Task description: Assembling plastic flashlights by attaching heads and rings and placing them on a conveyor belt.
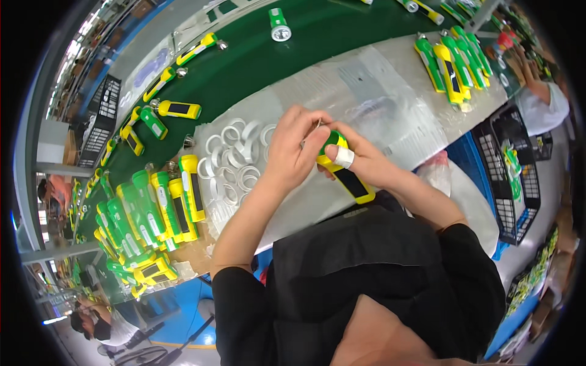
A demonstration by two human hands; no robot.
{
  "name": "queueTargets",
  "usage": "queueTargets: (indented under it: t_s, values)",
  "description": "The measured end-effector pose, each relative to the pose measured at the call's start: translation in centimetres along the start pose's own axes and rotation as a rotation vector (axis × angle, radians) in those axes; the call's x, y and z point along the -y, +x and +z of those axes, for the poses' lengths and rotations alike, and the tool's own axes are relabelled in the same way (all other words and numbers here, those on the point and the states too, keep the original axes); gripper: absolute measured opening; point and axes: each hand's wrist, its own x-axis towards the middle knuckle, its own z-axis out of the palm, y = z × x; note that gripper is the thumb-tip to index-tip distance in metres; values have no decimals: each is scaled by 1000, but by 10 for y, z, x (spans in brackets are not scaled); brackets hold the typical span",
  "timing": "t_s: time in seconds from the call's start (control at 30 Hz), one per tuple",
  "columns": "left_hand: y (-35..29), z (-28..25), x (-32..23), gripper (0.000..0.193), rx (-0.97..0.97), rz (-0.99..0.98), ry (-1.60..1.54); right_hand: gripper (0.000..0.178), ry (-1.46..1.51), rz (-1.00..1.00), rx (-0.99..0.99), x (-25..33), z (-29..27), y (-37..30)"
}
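A yellow and green flashlight with a dark panel on its side is held in front of my chest, its head end pointing away from me. My right hand is wrapped round its upper body, and a white band circles the thumb. At the head end my left hand is closed, thumb and fingers pinched together. Whatever lies between those fingertips is mostly hidden; a small shiny bit shows. Just left of that hand, a heap of white rings lies on the plastic-covered work surface.
Many green and yellow flashlights are piled at the left, and another group lies far right. Beyond runs a green belt with scattered flashlights and one standing flashlight. Black crates stand at right, near another person.
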Motion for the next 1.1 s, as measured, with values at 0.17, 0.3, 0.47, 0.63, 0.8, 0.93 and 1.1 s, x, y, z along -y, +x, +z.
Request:
queueTargets:
  t_s: [0.17, 0.3, 0.47, 0.63, 0.8, 0.93, 1.1]
  values:
    - [-12, 30, -11, 31, -60, 205, 194, 53, 80, -11, -34, -15, -2, -29]
    - [-17, 50, -10, 47, -39, 229, 191, 41, 212, 13, -112, -17, -2, -38]
    - [6, 72, 6, 39, -43, 302, 168, 38, 306, -63, -230, -25, -19, -49]
    - [25, 93, 56, 49, 30, 36, 469, 45, 267, -114, -387, -22, -41, -55]
    - [26, 95, 78, 50, 73, 72, 420, 51, 258, -131, -370, -18, -42, -56]
    - [20, 76, 28, 41, -70, 12, -41, 52, 251, -133, -340, -20, -44, -57]
    - [-12, 56, -16, 34, 11, 259, 153, 40, 223, -158, -149, -14, -24, -52]
